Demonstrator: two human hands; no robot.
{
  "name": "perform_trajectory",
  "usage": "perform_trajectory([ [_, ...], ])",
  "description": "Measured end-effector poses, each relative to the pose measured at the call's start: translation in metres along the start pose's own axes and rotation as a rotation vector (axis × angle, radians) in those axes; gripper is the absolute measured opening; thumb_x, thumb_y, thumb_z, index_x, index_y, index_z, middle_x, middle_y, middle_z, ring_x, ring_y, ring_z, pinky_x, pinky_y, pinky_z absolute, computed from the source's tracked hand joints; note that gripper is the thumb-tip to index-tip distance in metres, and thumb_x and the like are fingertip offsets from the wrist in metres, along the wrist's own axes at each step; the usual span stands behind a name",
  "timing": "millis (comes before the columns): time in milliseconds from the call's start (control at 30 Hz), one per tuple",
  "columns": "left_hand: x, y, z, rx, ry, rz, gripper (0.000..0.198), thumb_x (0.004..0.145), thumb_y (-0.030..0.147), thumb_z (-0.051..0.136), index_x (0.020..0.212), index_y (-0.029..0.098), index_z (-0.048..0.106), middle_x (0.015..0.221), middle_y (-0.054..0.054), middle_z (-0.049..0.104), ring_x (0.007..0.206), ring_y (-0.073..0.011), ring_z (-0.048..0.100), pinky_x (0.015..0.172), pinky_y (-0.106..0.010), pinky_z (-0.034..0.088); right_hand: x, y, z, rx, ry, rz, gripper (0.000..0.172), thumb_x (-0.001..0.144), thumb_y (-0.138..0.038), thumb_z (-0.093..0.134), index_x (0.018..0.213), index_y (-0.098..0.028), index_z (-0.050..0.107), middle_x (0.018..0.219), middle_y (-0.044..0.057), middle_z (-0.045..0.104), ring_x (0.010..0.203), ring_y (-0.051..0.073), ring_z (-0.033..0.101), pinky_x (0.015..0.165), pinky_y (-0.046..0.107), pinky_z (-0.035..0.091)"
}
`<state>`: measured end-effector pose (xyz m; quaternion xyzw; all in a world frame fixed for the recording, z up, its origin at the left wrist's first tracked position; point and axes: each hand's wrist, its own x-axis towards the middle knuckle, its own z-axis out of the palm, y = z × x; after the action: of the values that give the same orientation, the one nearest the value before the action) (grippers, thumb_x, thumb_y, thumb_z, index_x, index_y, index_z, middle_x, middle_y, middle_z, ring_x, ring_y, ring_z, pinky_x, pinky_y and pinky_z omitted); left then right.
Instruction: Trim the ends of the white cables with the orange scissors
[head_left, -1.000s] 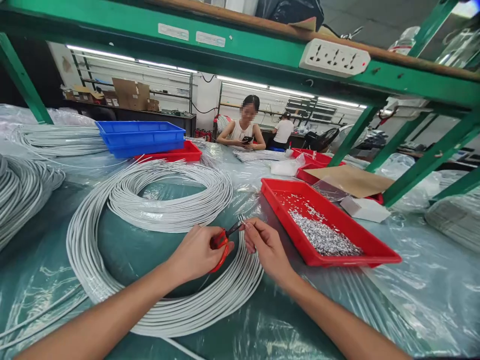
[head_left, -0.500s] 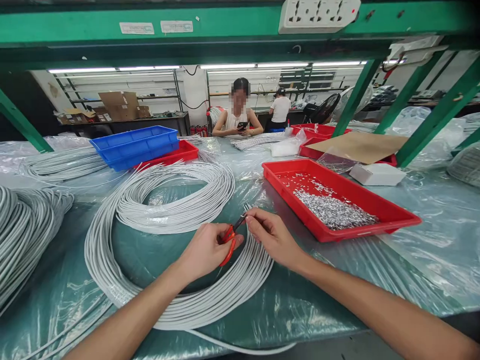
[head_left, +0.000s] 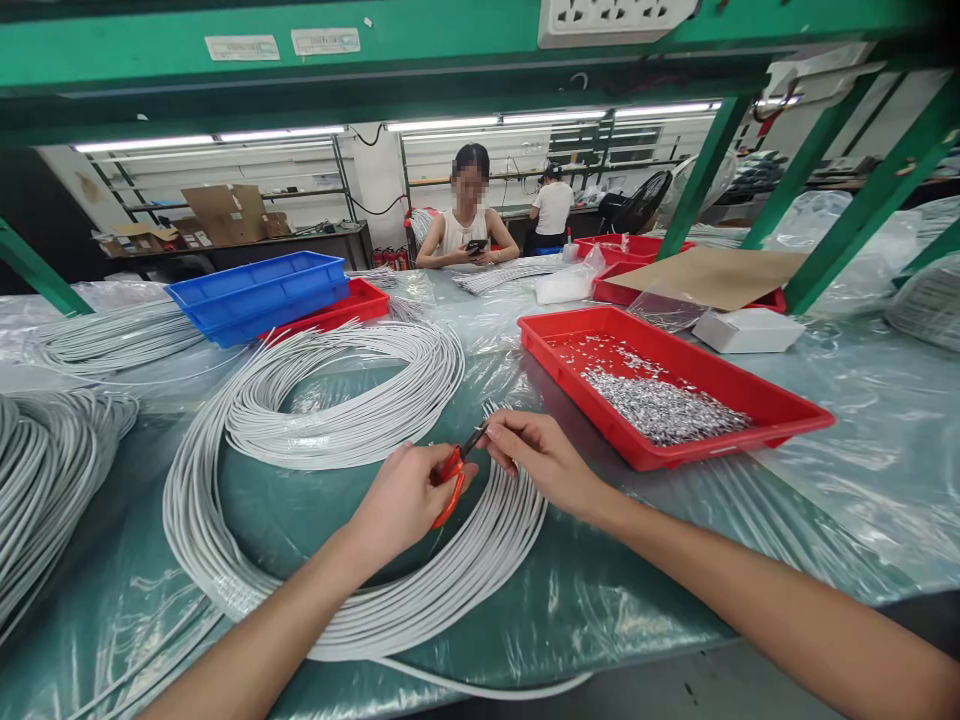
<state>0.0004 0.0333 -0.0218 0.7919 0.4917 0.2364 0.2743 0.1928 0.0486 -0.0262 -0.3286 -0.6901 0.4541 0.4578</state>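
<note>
My left hand (head_left: 397,498) is closed round the orange handles of a pair of scissors (head_left: 448,490). The dark blades point up and right, their tips meeting the fingertips of my right hand (head_left: 541,462). Thumb and forefinger of that hand pinch something small at the blade tips; it looks like a cable end, but the fingers mostly cover it. Under both hands lies a large coil of white cable (head_left: 420,615), its cut ends fanned out just behind my right fingers. A second white cable coil (head_left: 349,440) overlaps its far side.
To the right, a red tray (head_left: 787,425) holds a heap of small shiny metal pieces (head_left: 667,408). A blue tray (head_left: 255,290) rests at the back left. More cable (head_left: 52,490) is piled at far left. Green posts (head_left: 847,200) rise at right. A person (head_left: 469,230) sits opposite.
The whole view has shifted slightly, so things sit a little left of where they were. Both hands stay together at the cable ends, with the scissors still in the left.
</note>
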Motion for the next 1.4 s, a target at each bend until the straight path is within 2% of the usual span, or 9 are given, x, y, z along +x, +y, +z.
perform_trajectory([
  [200,-0.0017,0.0016,-0.0007,0.006,0.019,-0.016,0.038,0.088,0.044,0.052,0.062,0.018,0.044,0.056,0.005,0.033,0.056,-0.0102,0.023,0.053,-0.025,0.021,0.0016,0.0020,-0.0026,0.105,-0.036,0.033,0.037,0.087,-0.051,0.062,0.077,-0.015,0.064,0.058,-0.003,0.048,0.050,0.010,0.043,0.048,0.023,0.035],
  [533,-0.0033,0.0045,-0.0003,0.088,0.027,0.042,0.035,0.091,0.040,0.048,0.064,0.018,0.048,0.054,0.004,0.042,0.056,-0.0114,0.027,0.058,-0.027,0.023,-0.0022,0.0006,-0.0015,0.084,-0.056,0.016,0.035,0.090,-0.048,0.059,0.079,-0.015,0.063,0.057,-0.004,0.045,0.050,0.010,0.040,0.048,0.024,0.032],
  [700,-0.0037,0.0046,0.0016,-0.079,-0.015,0.019,0.037,0.089,0.041,0.051,0.062,0.018,0.042,0.056,0.006,0.036,0.057,-0.0102,0.026,0.054,-0.025,0.024,-0.0007,-0.0022,-0.0021,0.143,-0.065,0.040,0.034,0.088,-0.047,0.061,0.077,-0.015,0.063,0.059,-0.003,0.048,0.050,0.009,0.042,0.048,0.024,0.033],
  [867,-0.0041,0.0027,0.0015,-0.168,-0.047,0.014,0.032,0.087,0.038,0.054,0.064,0.017,0.045,0.059,0.005,0.040,0.059,-0.0099,0.030,0.054,-0.024,0.025,-0.0008,-0.0034,-0.0019,0.186,-0.075,0.048,0.032,0.088,-0.045,0.062,0.076,-0.015,0.063,0.057,-0.003,0.047,0.050,0.009,0.042,0.048,0.024,0.033],
  [1100,-0.0039,0.0038,-0.0013,-0.117,-0.040,0.020,0.031,0.087,0.040,0.053,0.067,0.016,0.052,0.060,0.004,0.042,0.058,-0.0102,0.030,0.054,-0.024,0.027,-0.0037,-0.0033,0.0000,0.140,-0.076,0.015,0.032,0.090,-0.045,0.060,0.078,-0.015,0.062,0.060,-0.002,0.048,0.051,0.009,0.041,0.049,0.025,0.032],
  [1267,-0.0031,0.0028,-0.0016,0.008,-0.002,0.035,0.034,0.088,0.038,0.050,0.061,0.017,0.046,0.055,0.004,0.038,0.057,-0.0104,0.025,0.052,-0.025,0.022,-0.0046,-0.0034,0.0005,0.056,-0.077,-0.015,0.032,0.091,-0.045,0.058,0.078,-0.016,0.060,0.059,-0.003,0.047,0.053,0.010,0.041,0.050,0.025,0.032],
  [1400,-0.0037,0.0028,-0.0006,-0.016,-0.007,0.041,0.039,0.089,0.040,0.047,0.058,0.017,0.041,0.055,0.004,0.037,0.057,-0.0099,0.026,0.053,-0.025,0.023,-0.0048,-0.0039,0.0005,0.064,-0.070,0.007,0.033,0.090,-0.047,0.059,0.079,-0.016,0.061,0.060,-0.003,0.047,0.052,0.010,0.041,0.049,0.025,0.032],
])
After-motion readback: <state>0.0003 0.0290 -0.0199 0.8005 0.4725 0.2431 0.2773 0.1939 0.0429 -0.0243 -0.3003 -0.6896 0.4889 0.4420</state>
